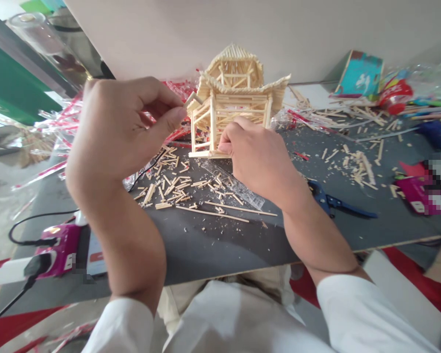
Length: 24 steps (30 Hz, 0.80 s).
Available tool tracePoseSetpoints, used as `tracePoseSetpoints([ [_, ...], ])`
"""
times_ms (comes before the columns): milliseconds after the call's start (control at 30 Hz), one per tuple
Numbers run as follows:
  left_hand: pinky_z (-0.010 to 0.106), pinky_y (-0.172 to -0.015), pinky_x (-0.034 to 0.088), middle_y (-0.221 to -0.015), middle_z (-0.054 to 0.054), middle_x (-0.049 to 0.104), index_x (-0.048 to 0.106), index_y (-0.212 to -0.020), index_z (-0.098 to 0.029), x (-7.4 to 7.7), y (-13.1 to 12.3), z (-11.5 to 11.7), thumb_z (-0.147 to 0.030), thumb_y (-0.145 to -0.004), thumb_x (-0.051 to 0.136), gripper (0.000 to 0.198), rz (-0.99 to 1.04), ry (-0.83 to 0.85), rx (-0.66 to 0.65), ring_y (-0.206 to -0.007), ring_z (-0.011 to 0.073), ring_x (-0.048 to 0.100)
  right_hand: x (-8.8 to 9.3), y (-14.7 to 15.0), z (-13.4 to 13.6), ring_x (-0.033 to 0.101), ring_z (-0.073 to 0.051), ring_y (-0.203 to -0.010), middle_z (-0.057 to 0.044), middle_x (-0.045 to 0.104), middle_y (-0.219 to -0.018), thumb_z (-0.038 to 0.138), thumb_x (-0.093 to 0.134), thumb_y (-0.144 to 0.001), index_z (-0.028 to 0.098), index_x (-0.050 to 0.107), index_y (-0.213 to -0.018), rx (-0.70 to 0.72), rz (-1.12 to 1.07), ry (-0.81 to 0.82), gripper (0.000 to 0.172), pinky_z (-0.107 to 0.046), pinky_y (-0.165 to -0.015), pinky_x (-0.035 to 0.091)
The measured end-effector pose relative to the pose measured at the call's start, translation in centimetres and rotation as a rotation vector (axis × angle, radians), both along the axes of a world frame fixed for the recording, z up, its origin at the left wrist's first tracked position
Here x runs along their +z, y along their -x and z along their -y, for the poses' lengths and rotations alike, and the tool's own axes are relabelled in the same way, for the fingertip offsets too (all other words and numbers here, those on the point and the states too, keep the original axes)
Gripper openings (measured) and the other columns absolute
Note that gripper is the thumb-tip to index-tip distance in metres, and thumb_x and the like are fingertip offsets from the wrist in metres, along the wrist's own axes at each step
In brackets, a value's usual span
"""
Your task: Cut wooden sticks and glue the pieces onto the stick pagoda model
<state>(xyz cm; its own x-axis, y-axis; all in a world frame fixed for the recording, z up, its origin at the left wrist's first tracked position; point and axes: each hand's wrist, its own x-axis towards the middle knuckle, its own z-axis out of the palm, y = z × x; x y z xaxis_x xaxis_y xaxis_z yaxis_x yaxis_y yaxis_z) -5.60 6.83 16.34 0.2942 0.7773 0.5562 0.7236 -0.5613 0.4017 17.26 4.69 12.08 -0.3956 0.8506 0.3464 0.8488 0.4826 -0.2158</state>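
Left hand (113,130); pale, two-roofed stick pagoda (239,92)

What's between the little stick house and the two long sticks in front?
In the head view, short stick pieces and a clear plastic wrapper lie between the stick house and the long sticks.

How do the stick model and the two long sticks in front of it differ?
The stick model stands upright, while the two long sticks lie flat on the table. The stick model is many pieces joined together; the two long sticks are loose. Both are pale yellowish in colour.
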Motion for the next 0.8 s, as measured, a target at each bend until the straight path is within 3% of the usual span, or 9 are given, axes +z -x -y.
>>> tracePoseSetpoints([
  [200, 0.035, -0.066, 0.054, -0.081, -0.003, 0.078, 0.082, -0.097, -0.022, 0.0, 0.0, 0.0, -0.023, -0.089, 0.076, 0.009, -0.013, -0.014, 0.008, -0.067, 0.0135, 0.066, 0.0, 0.6, 0.0, 0.066, -0.023, -0.084, -0.014, 0.066, -0.107, 0.013, 0.043, -0.103, 0.016, 0.062, -0.107, -0.036, 0.038, 0.049, 0.020, -0.037, -0.075, 0.049],
  [467, 0.038, -0.068, 0.055, -0.082, -0.002, 0.078, 0.082, -0.098, -0.024, 0.0, 0.0, 0.1, -0.024, -0.090, 0.076, 0.010, -0.031, -0.009, 0.005, -0.069, 0.0158, 0.068, -1.2, 0.4, -0.2, 0.068, -0.022, -0.081, -0.015, 0.066, -0.108, 0.022, 0.037, -0.109, 0.017, 0.058, -0.113, -0.006, -0.055, -0.075, 0.022, -0.036, -0.071, 0.053],
  [633, 0.036, -0.064, 0.052, -0.077, -0.001, 0.077, 0.082, -0.095, -0.023, 0.0, -0.1, 0.1, -0.027, -0.091, 0.075, 0.009, -0.005, 0.003, 0.014, -0.063, 0.0143, 0.064, -2.0, 0.1, -0.5, 0.072, -0.025, -0.090, -0.016, 0.064, -0.111, 0.023, 0.034, -0.110, 0.017, 0.058, -0.114, -0.014, -0.125, -0.127, 0.025, -0.037, -0.072, 0.055],
  [800, 0.039, -0.061, 0.049, -0.077, 0.000, 0.077, 0.083, -0.096, -0.023, 0.0, 0.1, -0.1, -0.029, -0.090, 0.077, 0.010, -0.001, 0.001, 0.006, -0.061, 0.0169, 0.063, -1.1, -0.3, -0.2, 0.072, -0.028, -0.100, -0.013, 0.063, -0.110, 0.025, 0.033, -0.111, 0.017, 0.058, -0.115, 0.012, -0.105, -0.084, 0.027, -0.037, -0.078, 0.057],
])
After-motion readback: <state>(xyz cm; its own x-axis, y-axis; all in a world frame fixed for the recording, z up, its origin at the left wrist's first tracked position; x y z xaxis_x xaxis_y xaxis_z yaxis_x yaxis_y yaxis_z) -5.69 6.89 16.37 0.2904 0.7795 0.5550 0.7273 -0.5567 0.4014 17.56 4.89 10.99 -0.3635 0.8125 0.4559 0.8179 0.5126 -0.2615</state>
